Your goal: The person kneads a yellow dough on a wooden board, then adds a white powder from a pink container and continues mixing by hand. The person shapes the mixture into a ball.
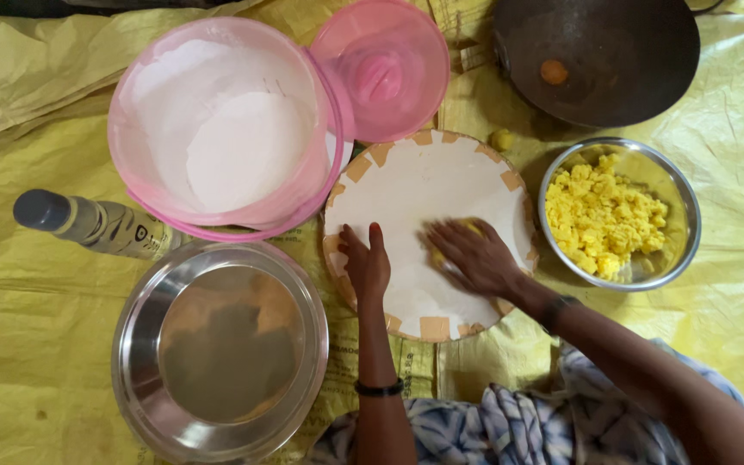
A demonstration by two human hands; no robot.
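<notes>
pink flour tub (pixel 217 129), pink lid (pixel 381 69), bottle (pixel 96 224), steel plate (pixel 217 344), dark pan (pixel 596 56).

The right hand (pixel 475 256) lies flat on the round board (pixel 428 194) and covers most of a yellow lump (pixel 473 228), so the lump's shape cannot be told. Far above that hand, the dark pan (pixel 613 69) is cut by the top edge. Below both hands, the forearms and patterned cloth (pixel 510 430) run off the bottom edge.

Pink tub (pixel 217 207) of white flour, yellow dough (pixel 603 220) in a steel bowl (pixel 686 215), white round board (pixel 424 185), yellow sheet (pixel 27 344).
</notes>
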